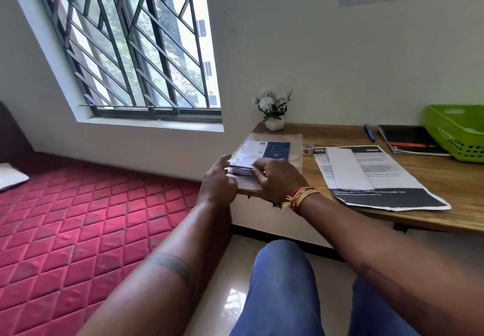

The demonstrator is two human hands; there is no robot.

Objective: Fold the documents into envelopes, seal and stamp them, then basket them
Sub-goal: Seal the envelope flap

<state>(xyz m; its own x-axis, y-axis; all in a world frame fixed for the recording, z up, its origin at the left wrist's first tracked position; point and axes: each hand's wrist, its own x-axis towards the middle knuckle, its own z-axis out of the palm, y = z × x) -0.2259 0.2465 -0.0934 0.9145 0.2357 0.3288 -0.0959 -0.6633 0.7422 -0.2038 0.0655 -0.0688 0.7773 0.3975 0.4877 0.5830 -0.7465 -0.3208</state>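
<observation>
Head view: left hand (218,178) and right hand (275,177) both pinch a small folded document (241,167) at the desk (432,178) corner, over a brown envelope (294,152). Judged: crease flat, edges aligned, before inserting. Unfolded documents (379,176) right; green basket (455,131) far right.

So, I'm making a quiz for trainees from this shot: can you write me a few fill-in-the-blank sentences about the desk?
1. The basket at the desk's right end is ____ in colour.
2. The blue pen lies just left of the black ____.
3. Both hands, the left hand and the right hand, work on a folded paper at the desk's ____ end.
4. The white flowers stand in a small ____ pot.

Missing words: green; notebook; left; white
</observation>
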